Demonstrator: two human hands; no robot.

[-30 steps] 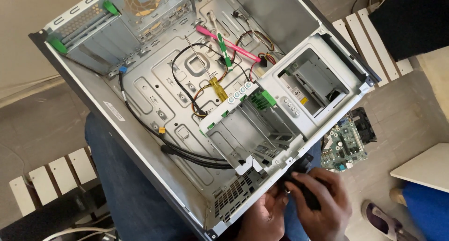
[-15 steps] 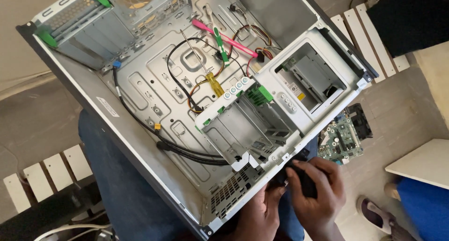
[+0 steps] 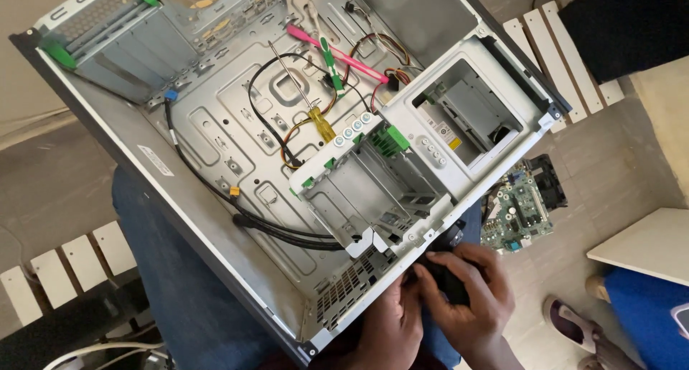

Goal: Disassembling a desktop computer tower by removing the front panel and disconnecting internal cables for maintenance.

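Beside the open computer case (image 3: 237, 162), a circuit board (image 3: 520, 212) lies.

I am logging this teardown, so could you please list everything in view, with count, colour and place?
Computer case: one, grey metal, side open, resting on the person's lap.
Drive cage: one, grey with green clips, lower middle of the case.
Screwdriver: one, yellow handle, lying inside the case.
Pink cable: one, flat, upper middle of the case.
Black cable: one bundle, along the case floor.
Circuit board: one, green, on the floor to the right.
Sandal: one, dark, on the floor at lower right.
Black part: one, at the case's lower edge.
Left hand: one, at the case's lower edge.
Right hand: one, gripping the black part.
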